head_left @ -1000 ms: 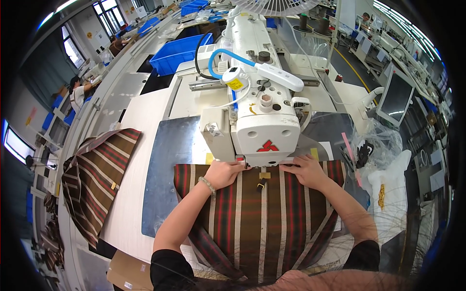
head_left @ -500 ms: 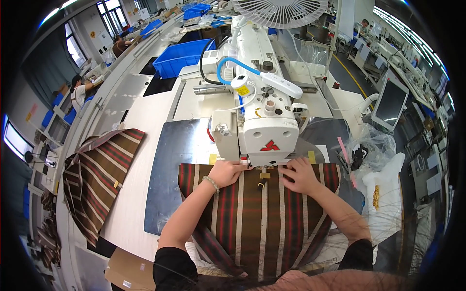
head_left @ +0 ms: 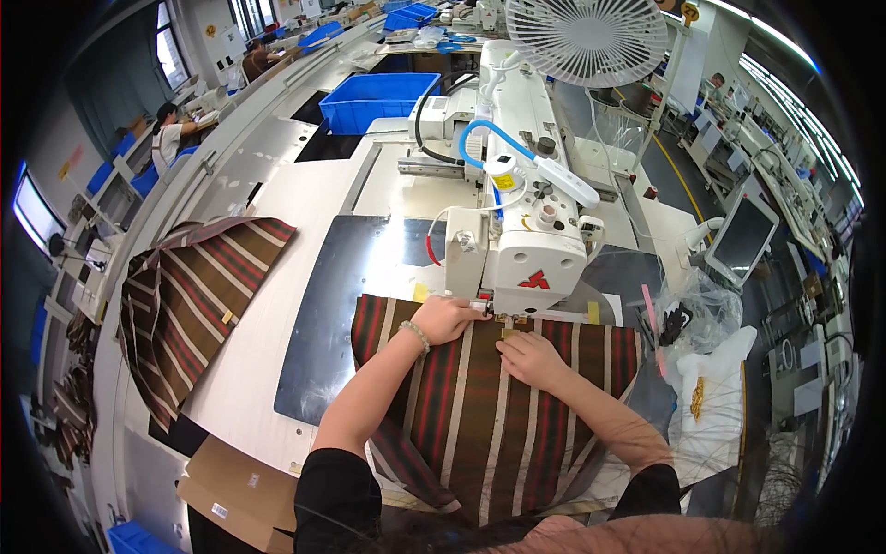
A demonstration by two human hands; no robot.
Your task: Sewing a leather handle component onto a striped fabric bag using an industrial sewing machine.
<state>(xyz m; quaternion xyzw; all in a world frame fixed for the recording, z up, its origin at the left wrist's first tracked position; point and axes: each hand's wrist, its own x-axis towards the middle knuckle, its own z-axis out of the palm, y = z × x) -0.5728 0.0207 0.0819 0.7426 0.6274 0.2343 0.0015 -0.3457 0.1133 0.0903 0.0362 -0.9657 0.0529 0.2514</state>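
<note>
Striped brown, red and cream fabric [head_left: 475, 406] lies under the head of a white sewing machine [head_left: 540, 263] and hangs toward me. My left hand [head_left: 446, 320], a bead bracelet at its wrist, rests at the fabric's far edge. Its fingers are drawn together by a small red-and-white part beside the needle area; what they grip is hidden. My right hand [head_left: 532, 360] lies on the fabric just in front of the machine head, fingers curled and closed at a small tan tab [head_left: 508, 334]. The fingers partly cover that spot.
A second striped fabric piece [head_left: 208, 305] lies folded on the white table at left. A cardboard box [head_left: 238, 494] sits below it. Beyond are a blue bin [head_left: 374, 100] and a white fan [head_left: 587, 37]. At right stand a tablet screen [head_left: 744, 238], plastic bags and small gold pieces [head_left: 698, 397].
My right hand has moved left and nearer me, from the fabric's far edge to the small tan tab, its fingers closing. My left hand stays by the needle area. The view has shifted.
</note>
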